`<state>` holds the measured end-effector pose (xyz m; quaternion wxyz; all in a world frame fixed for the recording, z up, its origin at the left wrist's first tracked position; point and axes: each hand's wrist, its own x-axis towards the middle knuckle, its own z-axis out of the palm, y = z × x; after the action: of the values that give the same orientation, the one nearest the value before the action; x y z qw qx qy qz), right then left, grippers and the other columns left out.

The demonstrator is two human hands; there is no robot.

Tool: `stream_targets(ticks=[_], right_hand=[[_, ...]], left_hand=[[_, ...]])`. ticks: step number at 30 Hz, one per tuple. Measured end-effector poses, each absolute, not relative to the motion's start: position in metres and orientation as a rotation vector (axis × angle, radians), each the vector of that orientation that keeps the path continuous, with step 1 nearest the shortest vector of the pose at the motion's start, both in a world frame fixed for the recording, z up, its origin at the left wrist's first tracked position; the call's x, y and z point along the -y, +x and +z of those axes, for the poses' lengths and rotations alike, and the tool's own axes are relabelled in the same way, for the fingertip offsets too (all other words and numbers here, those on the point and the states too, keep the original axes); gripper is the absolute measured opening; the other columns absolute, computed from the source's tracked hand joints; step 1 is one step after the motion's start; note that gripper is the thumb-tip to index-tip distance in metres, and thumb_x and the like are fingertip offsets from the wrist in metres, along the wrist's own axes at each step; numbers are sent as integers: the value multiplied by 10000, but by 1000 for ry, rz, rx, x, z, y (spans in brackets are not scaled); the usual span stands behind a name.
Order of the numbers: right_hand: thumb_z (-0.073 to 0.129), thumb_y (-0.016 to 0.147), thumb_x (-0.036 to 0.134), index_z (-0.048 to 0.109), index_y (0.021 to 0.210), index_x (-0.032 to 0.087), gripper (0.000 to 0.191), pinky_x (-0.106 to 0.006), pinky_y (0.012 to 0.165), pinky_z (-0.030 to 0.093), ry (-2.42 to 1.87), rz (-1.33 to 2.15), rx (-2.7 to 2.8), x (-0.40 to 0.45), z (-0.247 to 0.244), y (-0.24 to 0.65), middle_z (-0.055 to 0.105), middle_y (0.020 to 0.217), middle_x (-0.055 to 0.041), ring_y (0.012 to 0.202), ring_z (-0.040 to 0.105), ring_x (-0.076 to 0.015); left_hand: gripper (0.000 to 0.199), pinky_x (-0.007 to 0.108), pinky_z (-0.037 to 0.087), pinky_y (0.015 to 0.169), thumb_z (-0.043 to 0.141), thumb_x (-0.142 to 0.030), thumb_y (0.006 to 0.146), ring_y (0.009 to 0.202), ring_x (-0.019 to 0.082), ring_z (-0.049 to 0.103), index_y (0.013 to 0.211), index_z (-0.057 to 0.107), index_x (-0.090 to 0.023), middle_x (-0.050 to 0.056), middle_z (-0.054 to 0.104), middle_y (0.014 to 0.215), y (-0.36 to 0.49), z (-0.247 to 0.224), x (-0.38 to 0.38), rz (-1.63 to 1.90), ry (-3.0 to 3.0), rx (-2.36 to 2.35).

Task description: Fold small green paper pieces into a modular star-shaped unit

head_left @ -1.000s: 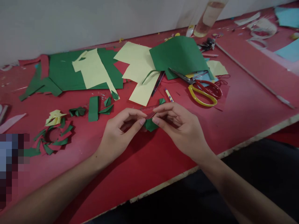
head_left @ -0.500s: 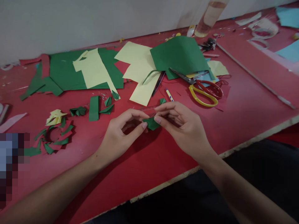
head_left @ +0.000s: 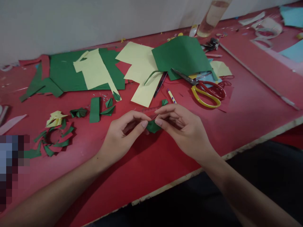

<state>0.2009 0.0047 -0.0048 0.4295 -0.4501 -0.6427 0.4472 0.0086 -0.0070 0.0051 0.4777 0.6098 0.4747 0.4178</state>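
One small folded green paper is over the red table, pinched between thumb and fingers by the left hand at 9 o'clock and the right hand at 3 o'clock. Farther out, cream paper lies at 12, scissors at 2, a red-and-green paper ring at 9.

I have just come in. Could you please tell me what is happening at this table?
A person holds a small green paper piece between the left hand and the right hand, above the red table. The hands partly hide it. The scissors lie beyond the right hand, and a red and green paper ring lies left of the left hand. A pale yellow sheet lies farther back.
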Motion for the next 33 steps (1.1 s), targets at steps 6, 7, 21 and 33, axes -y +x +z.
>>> stream_targets(ticks=[6,7,21,33], right_hand=[[695,931,201,674,1023,232,99,-238,768,595,-1121,1103,1616,-4,-3,201,706,888,0,869,721,-145],[694,931,200,674,1025,232,101,-237,765,595,-1123,1102,1617,-4,-3,200,708,886,1,867,722,-144],[690,932,199,676,1012,231,87,-240,746,590,-1150,1077,1591,-6,-6,201,717,879,1,845,719,-141],[684,932,204,680,1022,222,92,-255,743,596,-1149,1092,1619,-5,-3,199,722,879,-9,847,726,-158]], left_hand=[[48,221,598,752,646,-201,936,801,131,709,946,690,-218,8,731,904,10,4,7,1044,1501,-1215],[41,224,599,748,652,-205,932,801,134,709,943,689,-220,10,730,908,10,4,8,1049,1498,-1225],[71,226,566,713,601,-172,958,699,114,677,977,665,-196,-14,688,784,9,4,8,1111,1455,-1255],[60,226,572,708,623,-205,956,721,114,683,994,669,-211,-3,714,882,10,2,10,1072,1507,-1229]])
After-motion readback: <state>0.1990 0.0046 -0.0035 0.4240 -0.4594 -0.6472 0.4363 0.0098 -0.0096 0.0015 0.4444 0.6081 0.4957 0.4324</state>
